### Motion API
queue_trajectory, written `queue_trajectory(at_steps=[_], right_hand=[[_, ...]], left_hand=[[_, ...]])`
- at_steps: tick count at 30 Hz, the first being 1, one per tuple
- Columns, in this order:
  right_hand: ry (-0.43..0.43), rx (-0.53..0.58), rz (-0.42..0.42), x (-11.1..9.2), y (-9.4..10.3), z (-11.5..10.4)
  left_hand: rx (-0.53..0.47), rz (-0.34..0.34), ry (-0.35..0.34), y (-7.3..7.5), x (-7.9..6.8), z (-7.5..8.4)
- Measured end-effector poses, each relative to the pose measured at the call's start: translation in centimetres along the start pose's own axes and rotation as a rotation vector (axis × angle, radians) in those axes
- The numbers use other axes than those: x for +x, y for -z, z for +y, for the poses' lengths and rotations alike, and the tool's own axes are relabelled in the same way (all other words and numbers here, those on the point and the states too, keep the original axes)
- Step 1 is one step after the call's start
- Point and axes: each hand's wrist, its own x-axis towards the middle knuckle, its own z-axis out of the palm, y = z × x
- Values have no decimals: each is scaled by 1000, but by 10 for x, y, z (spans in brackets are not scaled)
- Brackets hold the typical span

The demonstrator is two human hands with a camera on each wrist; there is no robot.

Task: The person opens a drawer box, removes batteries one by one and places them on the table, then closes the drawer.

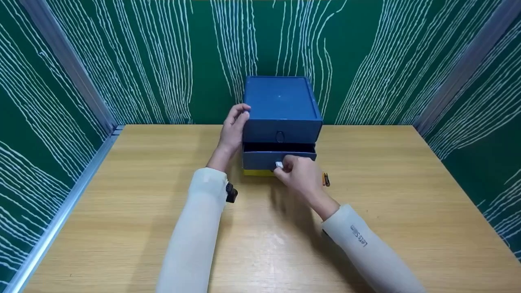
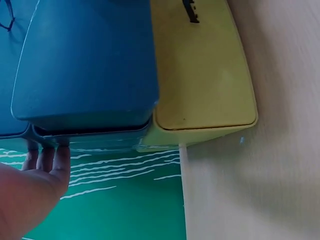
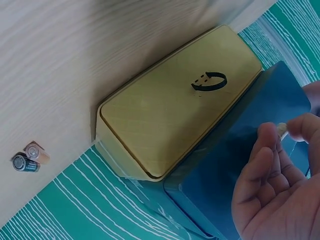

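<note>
A blue drawer unit point(image 1: 281, 97) stands on top of a yellow drawer point(image 2: 205, 75). The lower blue drawer point(image 1: 258, 160) is pulled partway out, showing a dark gap above its front. My left hand point(image 1: 233, 129) rests against the unit's left side, its fingertips point(image 2: 46, 159) extended along the wall near the upper drawer. At the lower blue drawer's front, my right hand point(image 1: 302, 173) pinches a small whitish piece point(image 3: 282, 131) between thumb and forefinger. The hand covers the middle of that drawer front; I cannot tell whether the whitish piece is part of its pull.
Two batteries point(image 1: 326, 179) lie side by side on the wooden table point(image 1: 122, 211), right of the drawers. Dark loop pulls hang on the upper blue drawer point(image 1: 260, 131) and the yellow one. Behind stands a green wall point(image 1: 163, 61) with white wavy lines.
</note>
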Motion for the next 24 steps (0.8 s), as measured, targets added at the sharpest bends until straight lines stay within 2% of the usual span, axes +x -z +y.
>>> queue_trajectory(at_steps=[2,7,24], right_hand=[[20,-9,14,-1,2,0],[26,-27,-21,-4,4,-2],[51,-47,-13,-19,9,-6]], left_hand=[[26,-17,34,1,-1,2],[53,-49,84,4,-1,5],[52,-57,107,6,1,3]])
